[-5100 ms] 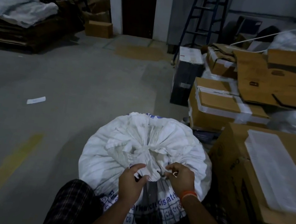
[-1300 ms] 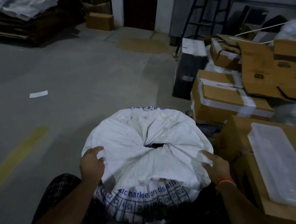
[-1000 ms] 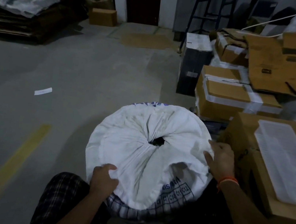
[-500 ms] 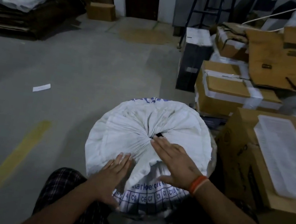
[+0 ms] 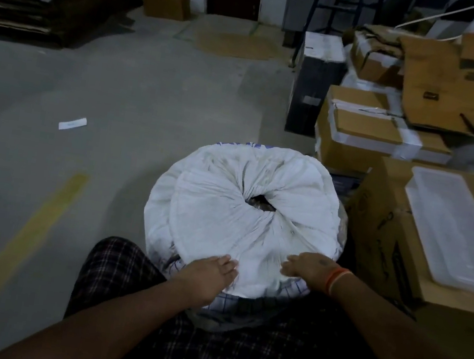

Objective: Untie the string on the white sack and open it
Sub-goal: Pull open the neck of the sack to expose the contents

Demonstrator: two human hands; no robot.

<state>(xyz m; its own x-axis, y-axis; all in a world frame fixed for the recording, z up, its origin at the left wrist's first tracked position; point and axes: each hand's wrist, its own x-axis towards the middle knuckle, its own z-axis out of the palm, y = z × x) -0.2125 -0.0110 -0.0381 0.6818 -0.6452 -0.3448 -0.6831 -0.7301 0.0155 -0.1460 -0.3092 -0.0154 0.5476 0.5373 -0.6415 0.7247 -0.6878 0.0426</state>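
The white sack (image 5: 225, 208) stands upright on the floor in front of my knees. Its top fabric is spread outward and folded down over the sides, with a small dark hole at its mouth (image 5: 259, 204) right of centre. No string shows on it. My left hand (image 5: 209, 273) lies on the near edge of the folded-down fabric, fingers curled onto it. My right hand (image 5: 308, 268), with an orange band at the wrist, grips the fabric at the near right edge. Blue printing shows below the fold between my hands.
Cardboard boxes (image 5: 397, 249) stand close against the sack's right side, one bearing a clear plastic tray (image 5: 455, 230). More boxes and a black box (image 5: 314, 83) stack behind. A paper slip (image 5: 72, 123) and a yellow line (image 5: 20, 239) mark the concrete floor at left.
Five seconds ago both hands worked the knot at the tied neck. Since then the neck has come loose and spread flat; my hands moved from the sack's centre to its near edge.
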